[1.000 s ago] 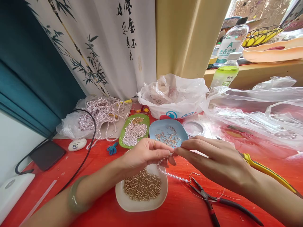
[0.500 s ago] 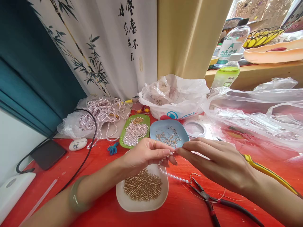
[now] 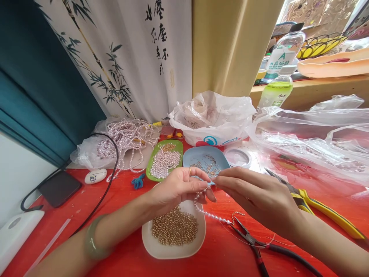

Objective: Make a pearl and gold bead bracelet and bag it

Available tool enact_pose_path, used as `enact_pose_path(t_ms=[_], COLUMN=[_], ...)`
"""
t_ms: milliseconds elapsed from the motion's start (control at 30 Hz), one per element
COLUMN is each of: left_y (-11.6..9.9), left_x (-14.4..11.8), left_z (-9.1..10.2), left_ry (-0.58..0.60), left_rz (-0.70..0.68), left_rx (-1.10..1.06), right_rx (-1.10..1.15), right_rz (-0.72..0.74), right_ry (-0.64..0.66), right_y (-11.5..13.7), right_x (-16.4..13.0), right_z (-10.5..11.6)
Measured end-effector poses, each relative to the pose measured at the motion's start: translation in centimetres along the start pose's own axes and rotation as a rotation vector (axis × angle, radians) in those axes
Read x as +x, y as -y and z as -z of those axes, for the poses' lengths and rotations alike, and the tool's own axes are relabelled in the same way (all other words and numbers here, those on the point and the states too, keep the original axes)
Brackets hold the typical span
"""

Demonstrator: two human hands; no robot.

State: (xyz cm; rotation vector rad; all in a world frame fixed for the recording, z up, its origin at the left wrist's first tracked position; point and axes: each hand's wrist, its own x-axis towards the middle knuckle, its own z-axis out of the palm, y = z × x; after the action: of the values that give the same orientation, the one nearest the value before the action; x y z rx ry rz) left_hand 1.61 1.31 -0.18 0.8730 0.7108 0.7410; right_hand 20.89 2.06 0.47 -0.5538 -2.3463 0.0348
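Note:
My left hand (image 3: 188, 184), with a ring and a green bangle on its arm, pinches the upper end of a pearl bead strand (image 3: 215, 216) between thumb and forefinger. The strand hangs down to the right and ends in a short gold chain (image 3: 238, 214) by the black-handled pliers (image 3: 249, 238). My right hand (image 3: 256, 192) has its fingertips pressed together close to the left fingertips; whatever they pinch is too small to make out. Below my left hand stands a white dish (image 3: 173, 252) of gold beads (image 3: 174, 227).
Behind my hands are a green tray (image 3: 150, 171) of pearl beads and a blue tray (image 3: 190, 154) with small metal pins. Yellow-handled pliers (image 3: 331, 211) lie right. Pearl strands (image 3: 123, 134) are heaped left, near a black cable (image 3: 113, 169). Plastic bags (image 3: 311, 123) fill the back right.
My right hand has shifted slightly and turned, uncovering more of the yellow-handled pliers. My left hand stays nearly in place, still pinching the bead strand.

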Motion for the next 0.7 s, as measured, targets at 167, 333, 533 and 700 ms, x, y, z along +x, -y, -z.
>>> enact_pose_path(t_ms=[167, 333, 533, 700], left_y=[-0.1, -0.1, 0.0, 0.0], left_x=[0.0, 0.0, 0.0, 0.0], left_z=[-0.1, 0.0, 0.1, 0.1], left_ry=[0.004, 0.015, 0.016, 0.019], left_rz=[0.006, -0.002, -0.006, -0.014], left_rx=[-0.007, -0.007, 0.003, 0.034], right_rx=[0.203, 0.439, 0.862, 1.065], right_rz=[-0.147, -0.353, -0.699, -0.884], right_ry=[-0.064, 0.056, 0.23, 0.29], right_y=[0.0, 0.0, -0.1, -0.4], right_x=[0.8, 1.1, 1.2, 1.3], right_z=[-0.1, 0.3, 0.6, 0.7])
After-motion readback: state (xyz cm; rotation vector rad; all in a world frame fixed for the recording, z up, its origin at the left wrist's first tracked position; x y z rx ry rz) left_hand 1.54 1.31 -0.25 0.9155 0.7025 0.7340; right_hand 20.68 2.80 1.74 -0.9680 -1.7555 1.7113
